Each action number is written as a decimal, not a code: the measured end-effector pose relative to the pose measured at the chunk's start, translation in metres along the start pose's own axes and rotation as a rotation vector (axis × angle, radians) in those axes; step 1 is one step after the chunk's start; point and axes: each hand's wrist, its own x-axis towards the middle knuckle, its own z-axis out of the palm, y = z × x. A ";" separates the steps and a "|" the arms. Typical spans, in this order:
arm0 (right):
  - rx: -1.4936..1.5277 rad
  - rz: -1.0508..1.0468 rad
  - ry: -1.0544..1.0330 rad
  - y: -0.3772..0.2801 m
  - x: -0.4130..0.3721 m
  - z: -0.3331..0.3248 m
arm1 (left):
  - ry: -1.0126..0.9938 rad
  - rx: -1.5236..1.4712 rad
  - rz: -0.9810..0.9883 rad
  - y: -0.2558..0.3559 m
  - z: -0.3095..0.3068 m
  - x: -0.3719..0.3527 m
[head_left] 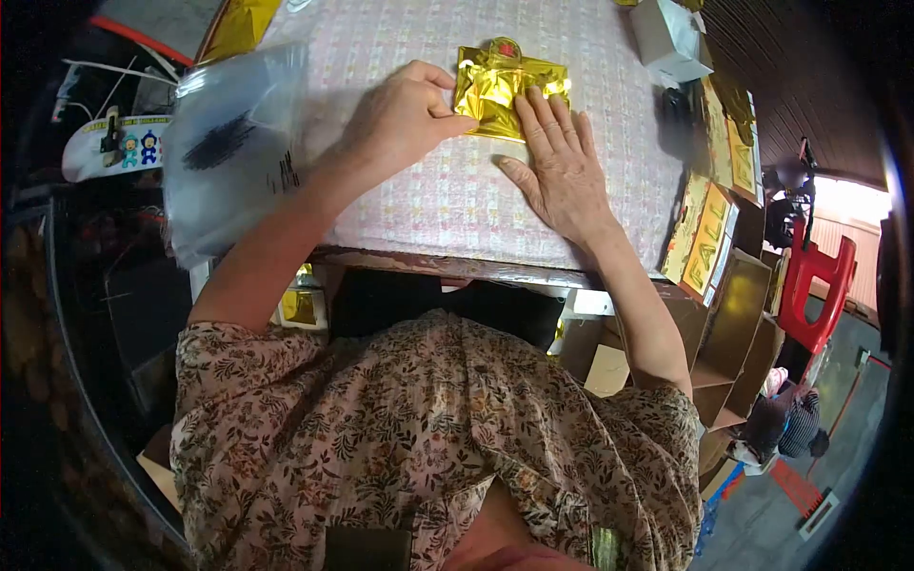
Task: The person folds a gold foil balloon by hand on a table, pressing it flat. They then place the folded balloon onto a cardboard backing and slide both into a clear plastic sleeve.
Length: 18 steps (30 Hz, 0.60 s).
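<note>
A shiny gold foil packet (493, 90) lies flat on the checked cloth of the table, with a small round red-and-gold piece (505, 50) at its upper edge. My left hand (411, 107) is at the packet's left side, its thumb at the lower left corner and its fingers curled in along the edge. Flat across the packet's right part rests my right hand (560, 171), fingers stretched out and thumb spread to the side.
A stack of clear plastic bags (238, 152) covers the table's left side. At the back right stands a white box (671, 43), with a small black object (676, 103) nearby. Open cardboard boxes (709, 238) line the right edge; a red plastic stool (814, 290) stands beyond.
</note>
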 end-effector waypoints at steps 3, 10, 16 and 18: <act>0.002 0.000 -0.015 0.000 0.000 0.000 | 0.015 0.014 0.028 -0.001 0.000 -0.001; 0.028 -0.009 0.006 0.000 0.000 -0.002 | 0.092 0.464 0.372 0.028 -0.007 0.005; 0.029 -0.015 0.016 0.002 -0.002 0.001 | -0.089 0.747 0.469 0.014 0.012 0.012; 0.009 -0.004 0.011 0.001 -0.002 0.000 | -0.109 0.768 0.431 0.009 0.016 0.011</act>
